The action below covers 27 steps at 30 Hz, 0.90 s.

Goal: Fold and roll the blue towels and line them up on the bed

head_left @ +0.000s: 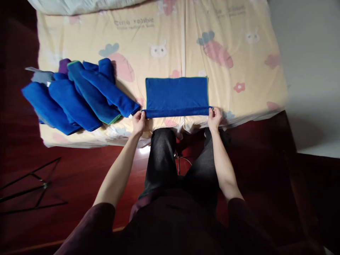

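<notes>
Blue towel (176, 96) lies flat, green-edged, near edge rolled up

- Location type: home bedroom.
- Evidence: bed (239, 53) fitted with a yellow sheet printed with rabbits and carrots.
- Evidence: dark red wooden floor (79, 170) alongside the bed; white pillow (79, 5) at the far edge.

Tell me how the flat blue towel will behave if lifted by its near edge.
The blue towel is probably floppy: its near edge is folded over softly where the left hand and right hand pinch it. Likely light, and unlikely to slide on the bedsheet.
</notes>
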Each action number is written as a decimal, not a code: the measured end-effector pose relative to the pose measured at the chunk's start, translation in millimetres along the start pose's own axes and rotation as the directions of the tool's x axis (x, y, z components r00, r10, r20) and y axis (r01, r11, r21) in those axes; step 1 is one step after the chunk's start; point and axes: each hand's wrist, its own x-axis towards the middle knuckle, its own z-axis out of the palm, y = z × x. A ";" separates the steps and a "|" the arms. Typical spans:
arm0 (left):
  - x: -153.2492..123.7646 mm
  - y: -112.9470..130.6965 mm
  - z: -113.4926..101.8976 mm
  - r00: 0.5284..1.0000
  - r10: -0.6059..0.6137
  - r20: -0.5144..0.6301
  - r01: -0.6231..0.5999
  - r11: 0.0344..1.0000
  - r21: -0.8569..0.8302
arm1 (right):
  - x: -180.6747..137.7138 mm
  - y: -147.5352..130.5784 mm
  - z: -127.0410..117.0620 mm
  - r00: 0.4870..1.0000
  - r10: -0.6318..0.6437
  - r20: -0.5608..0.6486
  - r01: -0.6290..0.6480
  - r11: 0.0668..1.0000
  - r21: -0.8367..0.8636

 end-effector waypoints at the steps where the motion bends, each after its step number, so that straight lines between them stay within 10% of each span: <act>1: -0.3 0.2 0.5 1.000 0.004 -0.009 -0.004 1.000 0.000 | -0.4 -0.1 -0.4 1.000 0.004 0.007 -0.004 1.000 0.002; 10: -1.3 -4.4 0.7 0.997 0.019 -0.071 -0.020 1.000 -0.018 | 2.4 0.0 -10.4 0.986 -0.019 0.167 -0.001 0.994 0.113; 27: -2.7 -9.0 0.1 0.997 0.021 -0.081 -0.019 1.000 0.019 | -10.3 -1.6 11.7 1.000 0.005 -0.025 -0.006 0.998 -0.061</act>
